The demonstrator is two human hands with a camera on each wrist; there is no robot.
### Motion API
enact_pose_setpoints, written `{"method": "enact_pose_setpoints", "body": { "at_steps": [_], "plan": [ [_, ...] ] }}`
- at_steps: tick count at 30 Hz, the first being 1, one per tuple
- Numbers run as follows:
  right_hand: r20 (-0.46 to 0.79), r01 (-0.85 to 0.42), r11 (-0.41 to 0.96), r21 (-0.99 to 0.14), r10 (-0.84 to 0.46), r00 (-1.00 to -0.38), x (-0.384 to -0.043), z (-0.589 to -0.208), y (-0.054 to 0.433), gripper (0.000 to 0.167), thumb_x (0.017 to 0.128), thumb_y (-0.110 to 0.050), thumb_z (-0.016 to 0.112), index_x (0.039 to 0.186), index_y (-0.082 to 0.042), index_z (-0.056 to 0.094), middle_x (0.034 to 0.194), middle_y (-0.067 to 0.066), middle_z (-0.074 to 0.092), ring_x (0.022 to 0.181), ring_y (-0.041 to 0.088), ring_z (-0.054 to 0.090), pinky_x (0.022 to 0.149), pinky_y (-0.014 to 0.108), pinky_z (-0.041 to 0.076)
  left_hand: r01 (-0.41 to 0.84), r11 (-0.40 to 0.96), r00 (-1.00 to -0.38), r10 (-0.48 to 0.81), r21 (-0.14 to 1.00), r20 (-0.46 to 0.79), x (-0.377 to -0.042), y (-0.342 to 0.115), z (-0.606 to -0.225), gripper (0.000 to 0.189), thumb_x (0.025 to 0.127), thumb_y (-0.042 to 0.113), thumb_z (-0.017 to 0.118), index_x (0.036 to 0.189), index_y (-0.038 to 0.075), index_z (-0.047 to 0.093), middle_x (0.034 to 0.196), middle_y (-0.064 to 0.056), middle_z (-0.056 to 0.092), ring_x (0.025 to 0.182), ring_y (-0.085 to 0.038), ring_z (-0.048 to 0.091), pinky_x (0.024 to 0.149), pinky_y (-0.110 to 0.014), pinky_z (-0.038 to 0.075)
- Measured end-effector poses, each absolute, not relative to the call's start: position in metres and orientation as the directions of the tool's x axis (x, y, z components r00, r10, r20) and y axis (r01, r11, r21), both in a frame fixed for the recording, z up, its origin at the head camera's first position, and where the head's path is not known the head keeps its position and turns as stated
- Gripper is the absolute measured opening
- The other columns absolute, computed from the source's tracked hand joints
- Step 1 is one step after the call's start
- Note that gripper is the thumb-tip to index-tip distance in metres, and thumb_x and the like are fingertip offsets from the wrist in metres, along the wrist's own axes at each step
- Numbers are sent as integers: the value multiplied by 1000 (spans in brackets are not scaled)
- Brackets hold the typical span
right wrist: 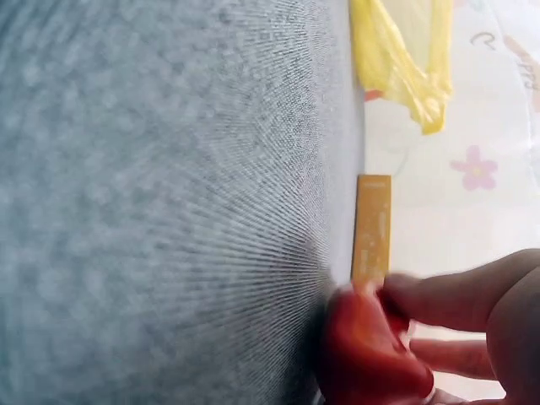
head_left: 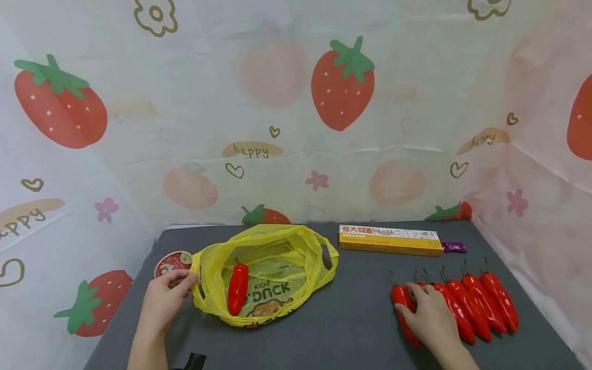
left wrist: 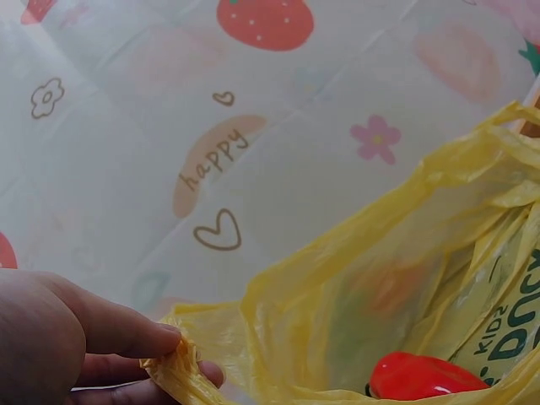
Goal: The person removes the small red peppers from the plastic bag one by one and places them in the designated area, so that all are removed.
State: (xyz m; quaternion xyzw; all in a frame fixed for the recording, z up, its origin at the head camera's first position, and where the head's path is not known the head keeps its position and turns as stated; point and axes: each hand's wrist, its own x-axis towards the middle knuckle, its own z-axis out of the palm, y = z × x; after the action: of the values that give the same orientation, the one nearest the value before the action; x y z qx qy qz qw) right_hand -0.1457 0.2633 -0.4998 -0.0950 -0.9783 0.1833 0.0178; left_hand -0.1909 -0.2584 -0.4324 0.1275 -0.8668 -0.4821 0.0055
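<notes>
My left hand (head_left: 166, 295) pinches the left edge of a yellow plastic bag (head_left: 210, 288) between thumb and fingers. The bag's mouth gapes toward me, and inside lies one red chili pepper (head_left: 238, 289), also visible in the left wrist view. At the right, several red chili peppers (head_left: 499, 300) lie side by side on the table, stems pointing away. My right hand (head_left: 432, 316) is at the left end of this row, with thumb and fingers around the leftmost chili pepper (head_left: 401, 297). In the right wrist view that pepper (right wrist: 363, 350) is blurred, touched by the fingers.
A yellow and white pasta box (head_left: 390, 240) lies at the back of the dark table (head_left: 356, 308), with a small purple packet (head_left: 454, 247) at its right end. A round red container (head_left: 173, 263) sits behind my left hand. A strawberry-patterned cloth (head_left: 296, 128) hangs behind.
</notes>
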Motion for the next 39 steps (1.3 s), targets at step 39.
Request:
{"method": "enact_pose_setpoints", "body": {
  "at_steps": [39],
  "plan": [
    [143,4,857,-515,91,-985,-174,-464,231,53,87,-30,80,133,-8,64,105,12,69,88,23,64,76,46,56,-209,505,-969,-224,837,-107,-192,-259,-434,50,97,40,67,125,-2,66,96,-3,74,88,-23,64,71,-24,52]
  ]
}}
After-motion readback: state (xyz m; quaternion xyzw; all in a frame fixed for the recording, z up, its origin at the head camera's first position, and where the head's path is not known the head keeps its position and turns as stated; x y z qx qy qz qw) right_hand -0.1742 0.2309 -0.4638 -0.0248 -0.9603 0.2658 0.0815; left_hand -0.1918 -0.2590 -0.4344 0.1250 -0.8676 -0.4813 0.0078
